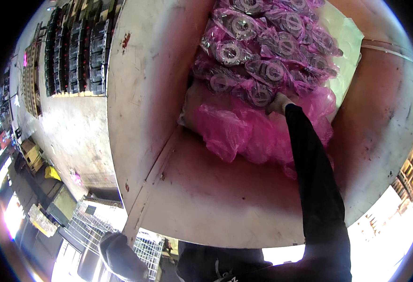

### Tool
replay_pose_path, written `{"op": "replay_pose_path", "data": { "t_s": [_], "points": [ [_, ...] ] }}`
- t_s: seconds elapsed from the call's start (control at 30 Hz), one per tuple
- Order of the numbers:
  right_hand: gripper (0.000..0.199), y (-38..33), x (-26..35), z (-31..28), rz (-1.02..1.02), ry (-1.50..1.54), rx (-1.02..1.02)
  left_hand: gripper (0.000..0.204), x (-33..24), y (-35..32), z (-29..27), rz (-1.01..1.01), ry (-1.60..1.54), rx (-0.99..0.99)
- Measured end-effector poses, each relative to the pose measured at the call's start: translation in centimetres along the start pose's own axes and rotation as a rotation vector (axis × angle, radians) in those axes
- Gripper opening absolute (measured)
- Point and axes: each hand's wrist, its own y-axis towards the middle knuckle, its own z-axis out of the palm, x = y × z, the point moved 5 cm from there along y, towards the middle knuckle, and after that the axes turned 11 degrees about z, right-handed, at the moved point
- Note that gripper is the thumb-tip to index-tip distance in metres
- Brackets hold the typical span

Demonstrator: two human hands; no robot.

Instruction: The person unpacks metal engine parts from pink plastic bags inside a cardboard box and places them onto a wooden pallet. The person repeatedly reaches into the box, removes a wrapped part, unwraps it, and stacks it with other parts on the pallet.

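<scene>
Parts (230, 53) of grey metal, bagged in pink film, packed close in rough rows at top ctr, amid a wide pale surround (225, 211) (bin or tabletop, can't tell). Right hand (278, 104) at near edge of rows, just beside nearest bagged ring (261, 95), w/ black sleeve (317, 188) stretched up from lower right. Grip: can't tell; fingertips hidden by angle, maybe on film, no pc visibly raised. Left hand: not in view.

Step in hand, prob.: handling bagged pcs at the near row, placing or picking up, can't say which. For next move, prob. need a firm hold on solid metal, not slack film, plus care not to snag adjacent bags.

Materials: rings round, dull-silvery, some w/ a bar across the middle, some seemingly flanged. Film thin, glossy, crinkled, see-through over metal, bunched tight in the gaps. Nearer the wearer, a loose pink heap (234, 134), billowy, denser magenta where layered. To right of rows, a pale greenish sheet (350, 51), stiff-looking, faint round marks, angular corner. Surround smooth, scuffed, off-white shading to rust-red near the bags, w/ a few dark chips. Off left, dark blocky stacks (77, 56) in straight columns, hard-edged, well apart from the bags.
</scene>
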Motion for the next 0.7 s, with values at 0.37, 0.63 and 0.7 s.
{"op": "replay_pose_path", "data": {
  "t_s": [0.37,0.63,0.7],
  "points": [
    [0.013,-3.2,-1.2,5.9,-0.729,-0.574,-0.039,0.012,-1.9,1.2,-1.0,-0.025,0.019,0.01],
    [0.013,-23.1,-7.1,4.3,-0.258,0.155,0.266,0.019,-1.6,2.1,-1.7,0.14,-0.067,0.005],
    [0.016,-31.8,-6.7,3.9,0.057,0.717,0.429,0.021,-1.5,2.2,-1.9,0.16,-0.084,-0.038]
  ]
}}
